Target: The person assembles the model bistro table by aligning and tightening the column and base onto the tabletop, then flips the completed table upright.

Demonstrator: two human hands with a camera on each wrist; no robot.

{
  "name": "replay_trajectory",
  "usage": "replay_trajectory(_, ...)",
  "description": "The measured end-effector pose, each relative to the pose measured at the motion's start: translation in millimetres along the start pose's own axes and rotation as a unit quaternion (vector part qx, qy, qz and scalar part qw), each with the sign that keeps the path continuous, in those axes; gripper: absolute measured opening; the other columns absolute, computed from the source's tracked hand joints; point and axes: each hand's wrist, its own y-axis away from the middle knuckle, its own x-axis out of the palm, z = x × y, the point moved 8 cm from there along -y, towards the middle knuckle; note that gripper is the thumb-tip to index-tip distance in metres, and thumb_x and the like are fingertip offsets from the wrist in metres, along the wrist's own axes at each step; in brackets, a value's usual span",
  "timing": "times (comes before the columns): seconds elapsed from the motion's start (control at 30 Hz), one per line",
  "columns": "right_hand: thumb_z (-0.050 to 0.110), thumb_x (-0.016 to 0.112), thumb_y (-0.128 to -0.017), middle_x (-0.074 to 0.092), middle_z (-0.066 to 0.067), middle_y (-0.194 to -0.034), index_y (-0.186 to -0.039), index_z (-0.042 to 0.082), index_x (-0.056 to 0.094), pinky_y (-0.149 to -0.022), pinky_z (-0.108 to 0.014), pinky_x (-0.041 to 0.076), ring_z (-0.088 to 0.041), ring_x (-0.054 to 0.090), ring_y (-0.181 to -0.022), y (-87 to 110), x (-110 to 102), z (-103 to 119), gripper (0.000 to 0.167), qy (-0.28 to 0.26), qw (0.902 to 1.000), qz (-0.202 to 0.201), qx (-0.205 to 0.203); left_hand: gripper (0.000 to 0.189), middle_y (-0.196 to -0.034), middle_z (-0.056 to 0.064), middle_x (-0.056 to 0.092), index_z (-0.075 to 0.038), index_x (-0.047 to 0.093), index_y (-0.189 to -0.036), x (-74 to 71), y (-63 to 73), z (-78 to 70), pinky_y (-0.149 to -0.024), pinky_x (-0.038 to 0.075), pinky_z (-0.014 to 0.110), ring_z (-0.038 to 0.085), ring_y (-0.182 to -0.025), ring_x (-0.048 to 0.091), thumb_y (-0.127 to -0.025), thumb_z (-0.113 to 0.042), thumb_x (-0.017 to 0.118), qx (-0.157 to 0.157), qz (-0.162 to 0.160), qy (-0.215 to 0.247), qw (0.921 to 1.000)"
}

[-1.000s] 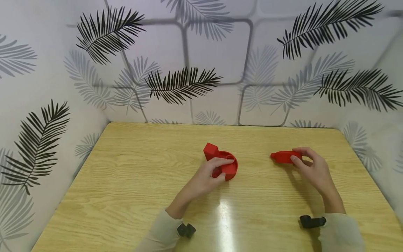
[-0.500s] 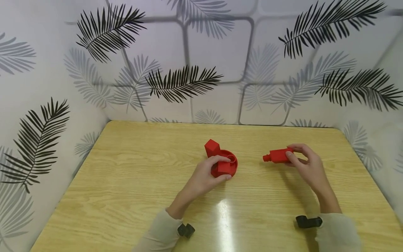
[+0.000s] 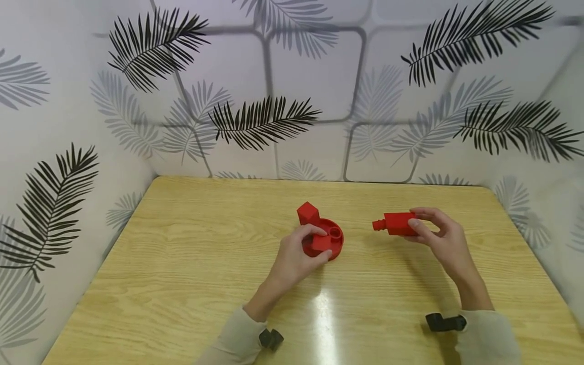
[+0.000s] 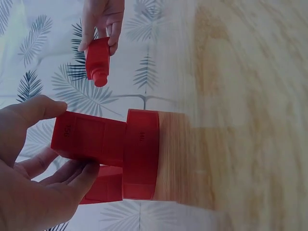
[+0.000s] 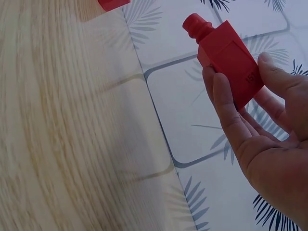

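A round red base (image 3: 338, 249) sits on the table with two red blocks standing in it and a round ring socket (image 3: 335, 233) showing on its right. My left hand (image 3: 292, 257) pinches the nearer red block (image 4: 91, 137), which is marked 150 in the left wrist view. The other red block (image 3: 308, 214) rises at the base's far left side. Off to the right, above the table, my right hand (image 3: 444, 241) holds a red bottle-shaped block (image 5: 231, 60) by its wide end. Its ridged neck (image 3: 378, 225) points left towards the base, apart from it.
The wooden table (image 3: 191, 284) runs back to a wall (image 3: 315, 76) printed with dark and grey leaves. Side walls rise at left and right. Black wrist cameras sit at the left sleeve (image 3: 230, 337) and right sleeve (image 3: 488, 337).
My right hand has carried the bottle-shaped block left and turned it so that its neck shows more. My left hand has shifted slightly on its block, exposing the ring socket.
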Motion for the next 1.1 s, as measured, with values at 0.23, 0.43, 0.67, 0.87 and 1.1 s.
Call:
replay_trajectory(0.23, 0.004, 0.069, -0.097, 0.059, -0.010, -0.128, -0.137, -0.003, 0.058, -0.080, -0.029, 0.061, -0.014, 0.075, -0.093, -1.6, 12, 5, 0.042, -0.011, 0.9998, 0.018, -0.007, 0.037, -0.126, 0.011, 0.061, 0.001, 0.068, -0.123, -3.8, -2.3, 11.8, -0.100, 0.056, 0.042, 0.027, -0.118, 0.062, -0.086, 0.002, 0.076, -0.001, 0.013, 0.088, 0.9961)
replay_trajectory(0.43, 0.002, 0.069, -0.097, 0.058, -0.021, -0.131, -0.141, -0.004, 0.056, -0.082, -0.027, 0.060, -0.013, 0.075, -0.095, -3.3, 29, 9, 0.046, 0.006, 0.9981, 0.048, -0.038, 0.046, -0.131, 0.016, 0.061, 0.003, 0.066, -0.128, -11.5, -3.8, 21.1, -0.101, 0.054, 0.037, 0.032, -0.124, 0.062, -0.084, 0.003, 0.079, -0.038, 0.015, 0.132, 0.9904)
replay_trajectory(0.67, -0.002, 0.071, -0.094, 0.058, -0.026, -0.131, -0.139, -0.005, 0.057, -0.082, -0.027, 0.061, -0.013, 0.075, -0.095, -3.4, 42, 12, 0.047, 0.000, 0.9977, 0.048, -0.047, 0.045, -0.131, 0.021, 0.065, 0.005, 0.066, -0.129, -19.5, -7.6, 22.6, -0.100, 0.054, 0.043, 0.034, -0.121, 0.065, -0.085, 0.005, 0.077, -0.043, 0.029, 0.153, 0.9869)
replay_trajectory(0.87, 0.003, 0.075, -0.093, 0.062, -0.024, -0.130, -0.136, -0.002, 0.061, -0.081, -0.023, 0.060, -0.012, 0.075, -0.090, -1.7, 53, 15, 0.045, 0.035, 0.9972, 0.043, -0.050, 0.047, -0.132, 0.020, 0.066, 0.004, 0.064, -0.133, -21.3, -7.0, 23.7, -0.101, 0.054, 0.044, 0.033, -0.122, 0.065, -0.088, 0.006, 0.073, -0.039, 0.046, 0.157, 0.9858)
replay_trajectory(1.1, 0.001, 0.078, -0.090, 0.069, -0.019, -0.123, -0.131, -0.001, 0.067, -0.074, -0.021, 0.061, -0.020, 0.075, -0.082, 1.6, 67, 20, 0.043, 0.073, 0.9930, 0.043, -0.082, 0.047, -0.136, 0.020, 0.063, 0.005, 0.062, -0.136, -19.9, -6.9, 26.5, -0.104, 0.052, 0.043, 0.033, -0.125, 0.063, -0.089, 0.006, 0.071, -0.034, 0.057, 0.159, 0.9850)
